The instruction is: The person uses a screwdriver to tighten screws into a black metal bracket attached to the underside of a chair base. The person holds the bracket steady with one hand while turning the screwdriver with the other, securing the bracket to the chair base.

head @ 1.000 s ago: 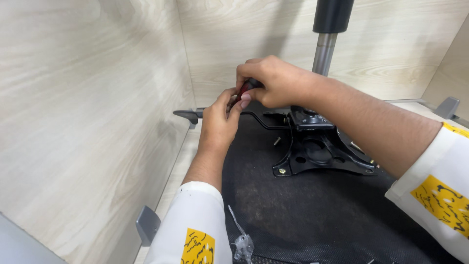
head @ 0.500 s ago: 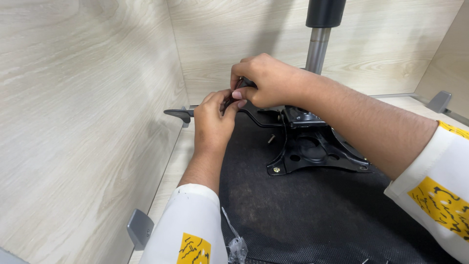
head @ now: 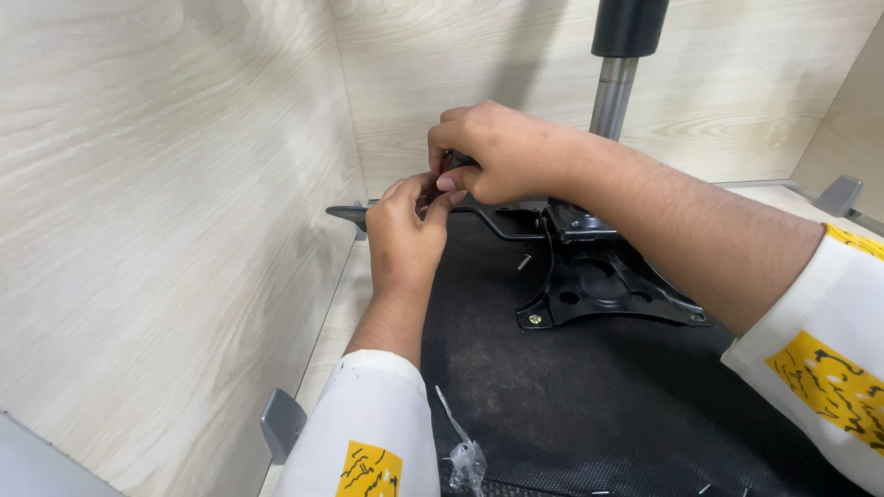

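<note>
A black metal chair mechanism plate (head: 603,290) is bolted onto the black fabric underside of a seat (head: 589,396), with a grey gas cylinder (head: 612,92) rising from it. A black lever (head: 354,214) sticks out to the left of the plate. My left hand (head: 405,235) and my right hand (head: 493,152) meet over that lever, pinching a small dark part between their fingertips. The part is mostly hidden by my fingers.
Light wooden panels wall the space at left (head: 157,212) and back (head: 746,83). Grey metal brackets sit at the lower left (head: 281,423) and far right (head: 840,195). A crumpled clear plastic bag (head: 465,456) and a loose screw (head: 523,262) lie on the seat.
Both hands stay together on the lever; the view has drifted slightly, and my right fingers have curled tighter over the small part.
</note>
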